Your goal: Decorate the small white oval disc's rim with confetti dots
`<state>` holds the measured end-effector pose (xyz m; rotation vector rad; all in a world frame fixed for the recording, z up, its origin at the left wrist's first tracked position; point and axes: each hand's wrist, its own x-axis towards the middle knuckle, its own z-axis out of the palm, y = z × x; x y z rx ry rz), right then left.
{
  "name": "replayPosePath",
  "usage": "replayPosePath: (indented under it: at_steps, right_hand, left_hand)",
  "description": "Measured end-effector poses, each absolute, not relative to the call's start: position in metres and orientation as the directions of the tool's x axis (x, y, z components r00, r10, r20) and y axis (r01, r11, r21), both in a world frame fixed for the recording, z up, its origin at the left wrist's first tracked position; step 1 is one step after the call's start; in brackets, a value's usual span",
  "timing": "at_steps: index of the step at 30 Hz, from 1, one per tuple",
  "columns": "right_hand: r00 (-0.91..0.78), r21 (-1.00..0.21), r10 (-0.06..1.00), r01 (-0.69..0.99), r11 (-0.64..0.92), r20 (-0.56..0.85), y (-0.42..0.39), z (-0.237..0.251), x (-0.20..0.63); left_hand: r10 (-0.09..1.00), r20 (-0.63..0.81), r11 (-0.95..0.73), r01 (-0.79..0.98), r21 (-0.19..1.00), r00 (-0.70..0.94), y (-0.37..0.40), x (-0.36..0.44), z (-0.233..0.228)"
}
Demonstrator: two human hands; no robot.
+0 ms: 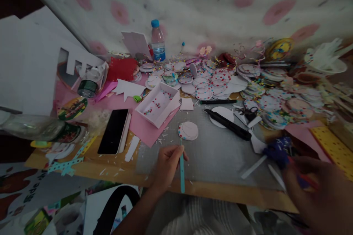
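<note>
My left hand [168,165] pinches a narrow teal strip [182,176] between thumb and fingers. The strip's upper end meets the lower edge of a small round white paper disc [188,131], which has red and blue dots along its left rim and lies on the grey cutting mat [205,161]. At the right edge, my right hand [314,187] is blurred, its fingers closed around what looks like a blue glue gun [278,150] with a red part. A black utility knife [228,124] lies across a plain white disc [223,112] between the hands.
Many dotted paper discs [204,80] are heaped along the back. Left of the mat are a white box [158,104] holding small beads, a phone [114,131] and a bottle on its side [41,126]. A water bottle [158,42] stands behind. Paper scraps lie about.
</note>
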<state>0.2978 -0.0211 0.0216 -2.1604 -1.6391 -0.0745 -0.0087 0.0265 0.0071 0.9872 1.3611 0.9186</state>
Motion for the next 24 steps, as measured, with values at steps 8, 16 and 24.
replayPosePath:
  at_steps: [8, 16, 24]
  right_hand:
    - [-0.421, -0.47, 0.769, 0.617, 0.631, 0.48, 0.002, 0.007, 0.162]
    - [-0.461, -0.562, 0.756, 0.506, 0.654, 0.465, 0.017, -0.009, 0.152]
    - [-0.161, -0.838, 0.945, 0.436, 0.328, 0.286, 0.023, -0.046, 0.153]
  left_hand:
    - [0.952, -0.304, 0.292, 0.183, 0.939, 0.042, 0.025, 0.023, 0.02]
    - [0.956, -0.295, 0.267, 0.434, 0.86, -0.003, 0.028, 0.018, 0.011]
    - [0.989, 0.116, -0.148, 0.626, 0.766, 0.093, 0.035, -0.018, -0.003]
